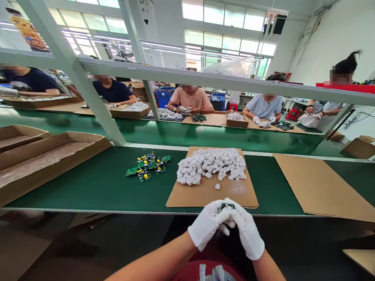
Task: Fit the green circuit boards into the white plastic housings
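Observation:
Both my hands wear white gloves and meet just off the table's near edge. My left hand (208, 221) and my right hand (246, 228) are closed together around a small green circuit board (227, 205), whose top edge shows between the fingertips. A tiny red and white detail sits on the board, too small to name. Beyond the hands, a big pile of small white pieces (211, 164) covers the far part of a cardboard sheet (187, 197). One loose white piece (217, 187) lies nearer to me. Left of the sheet is a heap of green circuit boards (149, 164) with yellow and black parts.
Cardboard trays (58, 156) stand on the green table (96, 187) at left. Another cardboard sheet (319, 183) lies at right. A metal shelf frame (175, 74) crosses in front. Across the belt, several co-workers sit at similar piles, one in a pink shirt (191, 99).

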`<state>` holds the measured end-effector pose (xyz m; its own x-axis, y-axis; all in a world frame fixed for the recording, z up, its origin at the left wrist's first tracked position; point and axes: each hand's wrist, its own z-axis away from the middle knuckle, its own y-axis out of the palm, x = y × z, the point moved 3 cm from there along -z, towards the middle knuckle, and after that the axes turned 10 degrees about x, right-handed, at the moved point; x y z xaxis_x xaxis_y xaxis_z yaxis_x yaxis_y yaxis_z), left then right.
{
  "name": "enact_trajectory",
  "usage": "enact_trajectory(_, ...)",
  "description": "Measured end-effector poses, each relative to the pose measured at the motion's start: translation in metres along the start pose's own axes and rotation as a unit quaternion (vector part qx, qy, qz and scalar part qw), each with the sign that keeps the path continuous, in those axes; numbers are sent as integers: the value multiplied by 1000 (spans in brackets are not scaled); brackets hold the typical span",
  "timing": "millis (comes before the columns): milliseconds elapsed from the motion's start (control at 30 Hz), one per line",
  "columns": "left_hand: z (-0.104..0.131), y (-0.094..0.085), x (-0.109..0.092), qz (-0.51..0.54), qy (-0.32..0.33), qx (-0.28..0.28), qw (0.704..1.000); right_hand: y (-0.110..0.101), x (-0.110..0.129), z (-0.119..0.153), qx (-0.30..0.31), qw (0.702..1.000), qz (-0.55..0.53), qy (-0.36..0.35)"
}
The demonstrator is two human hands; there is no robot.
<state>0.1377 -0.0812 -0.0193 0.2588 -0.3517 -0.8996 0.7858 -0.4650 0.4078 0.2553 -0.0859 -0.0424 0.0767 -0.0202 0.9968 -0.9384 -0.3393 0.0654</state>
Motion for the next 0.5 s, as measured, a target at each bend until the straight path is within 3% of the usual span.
enact_trajectory(200, -28, -13, 8, 166, -41, 54, 984, -17, -2, -23, -40, 998, -2, 41)
enact_trajectory(267, -33, -17, 5, 205, -42, 56, 976, -19, 0, -30, -27, 998, 0, 59)
enact_trajectory(433, -34, -21, -10, 122, -21, 93, 988, -18, 4, -42, -42, 991, 113, 64)
enact_trajectory(500, -34, -28, -11, 90, -30, 74, 993, -15, -2, -47, -24, 993, 92, 68)
